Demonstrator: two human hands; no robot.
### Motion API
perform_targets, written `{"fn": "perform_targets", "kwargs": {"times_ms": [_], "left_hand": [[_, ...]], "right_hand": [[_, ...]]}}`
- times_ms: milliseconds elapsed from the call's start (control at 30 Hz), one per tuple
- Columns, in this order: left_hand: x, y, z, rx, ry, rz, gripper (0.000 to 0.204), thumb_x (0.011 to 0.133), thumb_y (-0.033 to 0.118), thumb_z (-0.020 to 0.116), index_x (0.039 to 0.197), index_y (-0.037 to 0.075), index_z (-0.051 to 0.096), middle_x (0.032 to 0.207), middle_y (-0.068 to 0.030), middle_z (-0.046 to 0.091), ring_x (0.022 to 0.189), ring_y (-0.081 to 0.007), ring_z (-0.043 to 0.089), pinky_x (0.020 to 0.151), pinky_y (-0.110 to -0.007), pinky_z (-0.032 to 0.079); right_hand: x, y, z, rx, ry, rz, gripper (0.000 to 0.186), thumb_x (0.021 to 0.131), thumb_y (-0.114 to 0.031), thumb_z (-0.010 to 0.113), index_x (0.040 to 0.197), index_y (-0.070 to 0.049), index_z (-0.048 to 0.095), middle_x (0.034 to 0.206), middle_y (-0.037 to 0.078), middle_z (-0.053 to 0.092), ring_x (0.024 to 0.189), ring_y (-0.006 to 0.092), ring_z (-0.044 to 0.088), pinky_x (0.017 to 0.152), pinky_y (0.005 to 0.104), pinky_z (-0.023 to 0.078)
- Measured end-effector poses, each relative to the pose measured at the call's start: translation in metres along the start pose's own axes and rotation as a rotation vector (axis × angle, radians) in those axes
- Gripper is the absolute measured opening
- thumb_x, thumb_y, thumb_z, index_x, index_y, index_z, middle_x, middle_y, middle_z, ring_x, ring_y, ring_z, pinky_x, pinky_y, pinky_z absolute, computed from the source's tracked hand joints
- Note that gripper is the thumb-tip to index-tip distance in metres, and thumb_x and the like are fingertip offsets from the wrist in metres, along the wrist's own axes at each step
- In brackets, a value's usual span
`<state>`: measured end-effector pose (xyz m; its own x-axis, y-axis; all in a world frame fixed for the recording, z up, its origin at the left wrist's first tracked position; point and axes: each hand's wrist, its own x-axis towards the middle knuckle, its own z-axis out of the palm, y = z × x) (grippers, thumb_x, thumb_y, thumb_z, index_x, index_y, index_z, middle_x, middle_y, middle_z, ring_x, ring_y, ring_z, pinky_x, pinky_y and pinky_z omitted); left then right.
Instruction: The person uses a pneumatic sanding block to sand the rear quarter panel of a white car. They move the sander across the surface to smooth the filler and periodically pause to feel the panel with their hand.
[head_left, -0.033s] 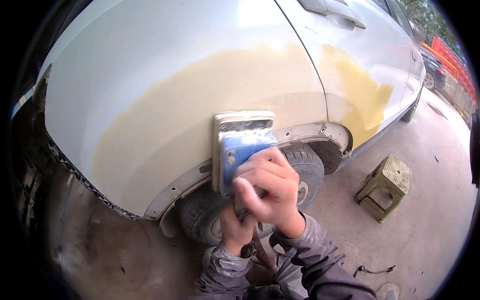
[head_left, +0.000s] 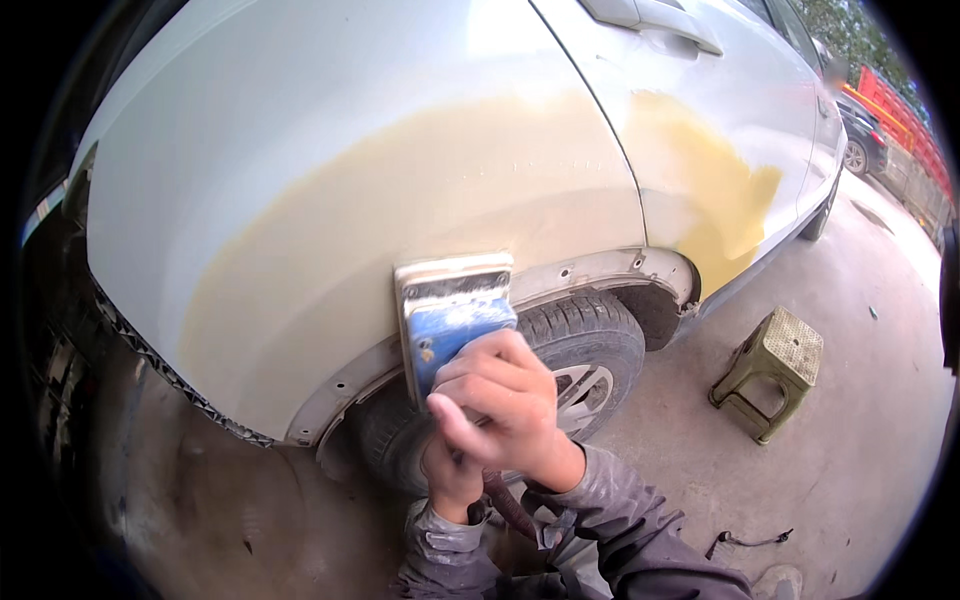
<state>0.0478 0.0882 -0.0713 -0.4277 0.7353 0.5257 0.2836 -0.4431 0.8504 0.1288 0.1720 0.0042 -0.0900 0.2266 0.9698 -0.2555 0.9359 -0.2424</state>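
A blue sanding tool with a white pad (head_left: 455,300) rests against the beige-primed rear quarter panel (head_left: 330,240) of a white car, just above the wheel arch. My right hand (head_left: 500,400) is closed over the tool's lower part. Below it, partly hidden, my left hand (head_left: 450,475) is closed round the tool's lower end, where a dark hose (head_left: 510,505) hangs. The tyre (head_left: 610,340) shows behind the tool, under the bare arch strip (head_left: 550,275) with screw holes.
The rear door (head_left: 720,130) has a yellow patch. A green plastic stool (head_left: 790,350) stands on the concrete floor at the right. A dark cord (head_left: 755,538) lies near the lower edge. Beyond are a dark car (head_left: 860,140) and a red structure (head_left: 905,120).
The sanding tool and both my hands have moved down and to the left on the panel, closer to the wheel arch.
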Motion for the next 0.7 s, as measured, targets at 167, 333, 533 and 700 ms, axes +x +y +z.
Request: {"fn": "perform_targets", "kwargs": {"times_ms": [167,333,533,700], "left_hand": [[0.021,0.015,0.030,0.170,0.005,0.089,0.072,0.087,0.062,0.067,0.109,-0.006,0.063,0.091,-0.0213,0.069,0.089,-0.0332,0.072,0.070,-0.041,0.053],[0.066,0.037,0.080,0.321,-0.147,0.009,0.071,0.086,0.060,0.069,0.107,-0.007,0.063,0.084,-0.0232,0.067,0.084,-0.0346,0.071,0.070,-0.040,0.051],[0.016,0.023,0.037,0.246,0.018,0.119,0.067,0.093,0.059,0.059,0.125,0.000,0.060,0.116,-0.0150,0.069,0.108,-0.0276,0.068,0.086,-0.038,0.053],[0.052,0.027,0.092,0.309,-0.025,0.021,0.076,0.086,0.065,0.065,0.110,-0.008,0.062,0.092,-0.0228,0.068,0.091,-0.0303,0.070,0.074,-0.042,0.051]], "right_hand": [[0.024,0.019,-0.033,0.062,0.039,0.035,0.005,0.076,-0.005,0.073,0.074,-0.005,0.068,0.075,0.003,0.069,0.077,0.0220,0.061,0.073,0.0308,0.049],[0.050,0.049,-0.087,0.010,0.176,0.200,0.023,0.092,-0.012,0.062,0.072,-0.002,0.065,0.073,0.004,0.066,0.075,0.0193,0.057,0.074,0.0321,0.046],[0.013,0.011,-0.024,0.091,0.041,0.030,0.006,0.077,-0.005,0.073,0.074,-0.006,0.067,0.076,0.003,0.067,0.077,0.0246,0.061,0.073,0.0322,0.050],[0.043,0.055,-0.092,0.038,0.096,0.126,0.008,0.081,-0.004,0.070,0.073,-0.004,0.068,0.074,0.005,0.069,0.075,0.0232,0.061,0.069,0.0331,0.050]]}}
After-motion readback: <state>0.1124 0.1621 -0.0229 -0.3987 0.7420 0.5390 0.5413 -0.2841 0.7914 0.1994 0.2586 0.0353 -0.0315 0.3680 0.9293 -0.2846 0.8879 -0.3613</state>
